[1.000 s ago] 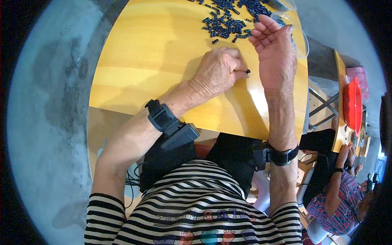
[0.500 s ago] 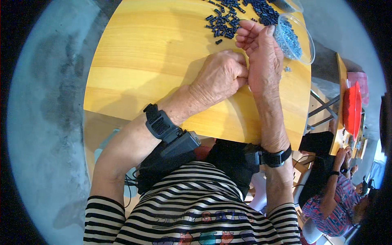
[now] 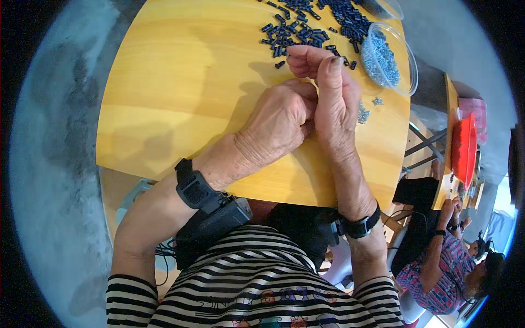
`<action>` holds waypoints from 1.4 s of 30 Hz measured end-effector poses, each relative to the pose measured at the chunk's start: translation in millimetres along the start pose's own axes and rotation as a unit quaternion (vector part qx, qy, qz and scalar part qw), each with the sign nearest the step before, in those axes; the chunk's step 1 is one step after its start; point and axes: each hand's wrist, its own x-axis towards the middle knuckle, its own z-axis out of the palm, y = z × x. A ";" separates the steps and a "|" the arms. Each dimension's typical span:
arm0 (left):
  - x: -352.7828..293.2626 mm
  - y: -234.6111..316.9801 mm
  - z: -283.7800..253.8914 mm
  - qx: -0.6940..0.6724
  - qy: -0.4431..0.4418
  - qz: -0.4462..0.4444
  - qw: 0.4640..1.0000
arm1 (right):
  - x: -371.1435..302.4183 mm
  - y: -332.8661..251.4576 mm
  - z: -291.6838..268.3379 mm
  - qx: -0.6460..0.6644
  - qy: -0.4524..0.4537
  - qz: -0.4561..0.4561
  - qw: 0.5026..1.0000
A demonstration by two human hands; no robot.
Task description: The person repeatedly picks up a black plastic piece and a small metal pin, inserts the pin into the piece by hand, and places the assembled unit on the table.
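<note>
My left hand point(image 3: 276, 120) is closed in a fist above the table, its knuckles up. Its thumb side presses against the palm side of my right hand point(image 3: 336, 109). Loosely curled fingers and a raised thumb shape the right hand. Whatever lies between the hands is hidden by them. Just beyond my fingers, small black elongated pieces point(image 3: 295, 34) are scattered, with a denser pile of dark pieces point(image 3: 350, 24) to their right. A clear round plastic tub point(image 3: 411, 79) holds many tiny silvery-blue parts point(image 3: 381, 63). Beside my right hand lies a small heap of the silvery parts point(image 3: 363, 113).
The yellow wooden table point(image 3: 169, 71) curves toward its front edge near my body. Another clear container point(image 3: 385, 8) stands at the far right. Farther right, a person point(image 3: 437, 268) sits at another table bearing a red basin point(image 3: 465, 150). Black devices are strapped to my wrists.
Both hands appear slightly farther left and lower in view, still together. The whole table also shifts left and down in the picture. The small silvery heap beside my right hand now shows more.
</note>
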 end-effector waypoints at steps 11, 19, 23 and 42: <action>-0.6 -4.5 1.5 -0.019 -0.013 -0.009 1.000 | 3.2 16.2 -3.3 -0.016 -0.015 -0.064 0.998; -0.8 5.2 -4.0 0.016 -0.031 -0.087 0.996 | 5.3 15.6 0.8 -0.002 -0.014 -0.101 0.995; -0.8 5.4 -7.0 0.035 -0.020 -0.087 0.995 | 5.3 17.3 -1.1 -0.050 -0.059 -0.087 0.993; 7.0 17.1 -7.0 -0.018 -0.074 -0.118 0.990 | -48.6 -14.4 -86.8 0.173 0.114 0.148 0.967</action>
